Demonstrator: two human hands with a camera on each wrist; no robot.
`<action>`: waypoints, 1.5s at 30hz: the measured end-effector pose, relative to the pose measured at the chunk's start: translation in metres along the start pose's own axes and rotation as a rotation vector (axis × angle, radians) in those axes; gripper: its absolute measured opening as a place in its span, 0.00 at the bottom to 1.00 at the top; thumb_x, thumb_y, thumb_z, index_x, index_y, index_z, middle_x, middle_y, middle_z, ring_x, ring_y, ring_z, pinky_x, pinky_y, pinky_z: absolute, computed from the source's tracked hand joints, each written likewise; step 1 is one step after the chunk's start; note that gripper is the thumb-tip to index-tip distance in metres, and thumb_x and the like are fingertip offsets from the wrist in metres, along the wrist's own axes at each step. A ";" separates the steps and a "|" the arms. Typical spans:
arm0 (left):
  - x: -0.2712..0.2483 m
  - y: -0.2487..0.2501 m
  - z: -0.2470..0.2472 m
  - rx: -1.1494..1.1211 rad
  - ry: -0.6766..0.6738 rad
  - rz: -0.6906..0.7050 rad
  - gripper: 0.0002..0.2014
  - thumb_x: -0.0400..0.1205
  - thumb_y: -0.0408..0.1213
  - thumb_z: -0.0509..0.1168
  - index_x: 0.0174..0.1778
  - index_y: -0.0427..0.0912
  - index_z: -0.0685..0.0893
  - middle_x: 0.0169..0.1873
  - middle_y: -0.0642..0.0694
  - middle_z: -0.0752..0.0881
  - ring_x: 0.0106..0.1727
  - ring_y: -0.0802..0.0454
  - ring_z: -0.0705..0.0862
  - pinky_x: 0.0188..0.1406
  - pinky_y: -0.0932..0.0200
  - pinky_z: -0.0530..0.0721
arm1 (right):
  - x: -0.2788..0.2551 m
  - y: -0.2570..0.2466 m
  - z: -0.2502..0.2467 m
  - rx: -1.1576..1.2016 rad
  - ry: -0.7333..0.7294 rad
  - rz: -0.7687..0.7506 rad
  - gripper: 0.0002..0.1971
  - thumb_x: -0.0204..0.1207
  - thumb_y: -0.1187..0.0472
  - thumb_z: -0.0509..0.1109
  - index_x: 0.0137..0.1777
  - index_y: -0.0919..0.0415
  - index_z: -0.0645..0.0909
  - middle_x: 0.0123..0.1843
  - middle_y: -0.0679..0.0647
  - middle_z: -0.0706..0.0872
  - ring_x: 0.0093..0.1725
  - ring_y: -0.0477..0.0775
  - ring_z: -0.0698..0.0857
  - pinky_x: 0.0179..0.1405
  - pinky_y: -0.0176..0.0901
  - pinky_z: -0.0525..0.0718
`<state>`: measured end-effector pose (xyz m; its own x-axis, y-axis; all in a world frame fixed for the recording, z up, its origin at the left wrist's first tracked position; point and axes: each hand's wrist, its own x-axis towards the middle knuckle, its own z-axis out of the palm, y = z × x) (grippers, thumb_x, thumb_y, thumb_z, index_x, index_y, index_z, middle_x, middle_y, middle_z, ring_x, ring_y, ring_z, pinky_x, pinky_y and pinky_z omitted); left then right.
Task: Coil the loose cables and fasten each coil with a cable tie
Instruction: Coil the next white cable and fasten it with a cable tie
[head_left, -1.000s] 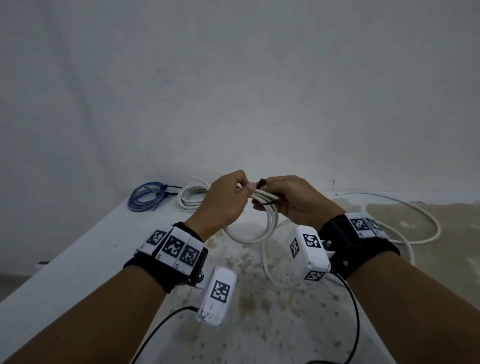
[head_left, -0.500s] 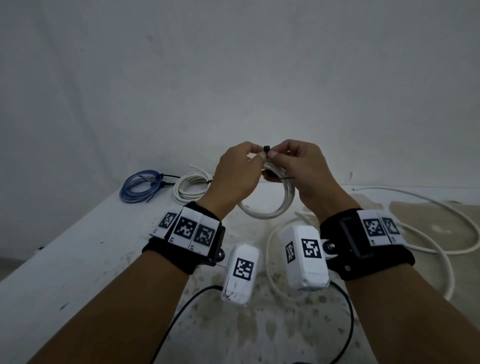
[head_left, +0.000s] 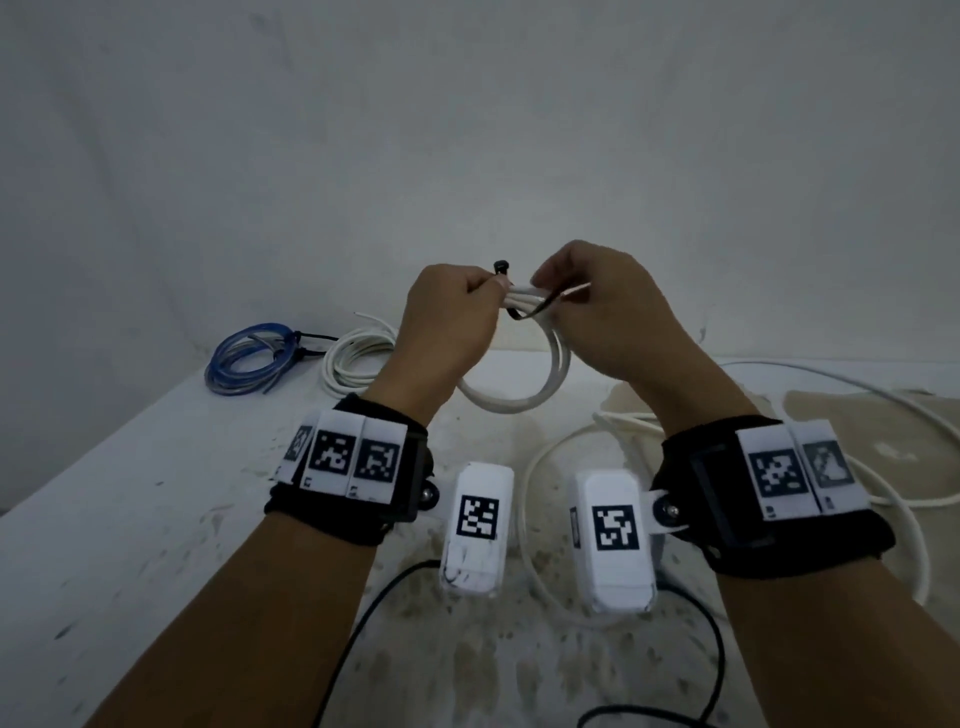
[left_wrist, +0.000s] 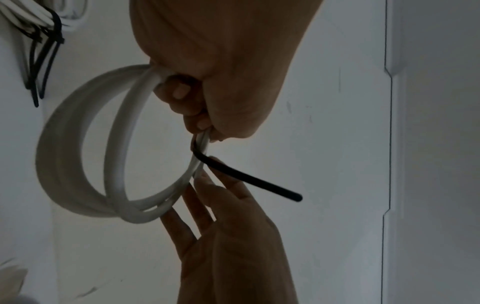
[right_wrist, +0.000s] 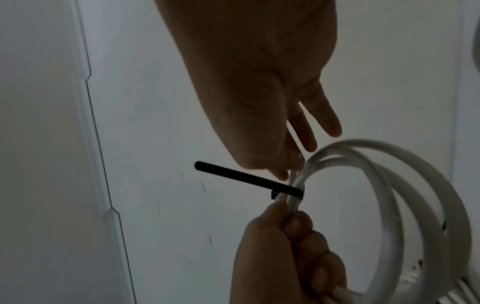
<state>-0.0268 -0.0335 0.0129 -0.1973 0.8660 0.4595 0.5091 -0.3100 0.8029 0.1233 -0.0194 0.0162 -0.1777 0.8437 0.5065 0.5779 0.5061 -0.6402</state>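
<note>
My left hand (head_left: 447, 317) is gripping the coil (head_left: 519, 395), my right hand (head_left: 602, 312) is pinching the tie (left_wrist: 246, 179); loosening risks the loops springing apart.

Smooth white plastic-sheathed coil (head_left: 511, 400), matt black plastic cable tie (left_wrist: 249, 179), stained, speckled tabletop (head_left: 156, 467).

The left hand (head_left: 447, 317) covers the top of the white coil (head_left: 511, 397). The long loose cable (head_left: 883, 499) runs off the right edge. The right hand's (right_wrist: 259, 86) fingers (right_wrist: 326, 121) hide where they touch the black tie (right_wrist: 233, 173).
</note>
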 end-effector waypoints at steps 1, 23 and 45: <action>0.001 -0.002 -0.002 -0.017 0.012 -0.036 0.15 0.83 0.40 0.64 0.43 0.30 0.89 0.30 0.36 0.80 0.31 0.49 0.75 0.30 0.58 0.71 | -0.003 -0.004 -0.002 -0.051 -0.066 -0.063 0.10 0.74 0.64 0.75 0.46 0.45 0.82 0.50 0.43 0.84 0.52 0.45 0.83 0.53 0.41 0.82; -0.010 0.001 0.001 0.004 -0.077 -0.191 0.17 0.83 0.40 0.64 0.48 0.26 0.87 0.33 0.39 0.78 0.31 0.48 0.71 0.32 0.53 0.67 | -0.009 -0.016 0.015 -0.364 0.036 -0.092 0.12 0.86 0.63 0.58 0.42 0.62 0.79 0.34 0.51 0.80 0.38 0.58 0.77 0.36 0.46 0.65; -0.012 -0.006 0.005 0.128 -0.123 -0.118 0.14 0.83 0.37 0.62 0.45 0.31 0.90 0.44 0.29 0.88 0.38 0.41 0.82 0.39 0.46 0.80 | -0.016 -0.029 0.003 -0.312 0.084 -0.059 0.11 0.80 0.61 0.67 0.50 0.59 0.92 0.42 0.55 0.91 0.37 0.51 0.81 0.40 0.39 0.77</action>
<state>-0.0231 -0.0401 0.0003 -0.1622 0.9372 0.3089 0.5924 -0.1579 0.7901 0.1074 -0.0472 0.0251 -0.1597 0.7903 0.5915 0.7872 0.4635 -0.4068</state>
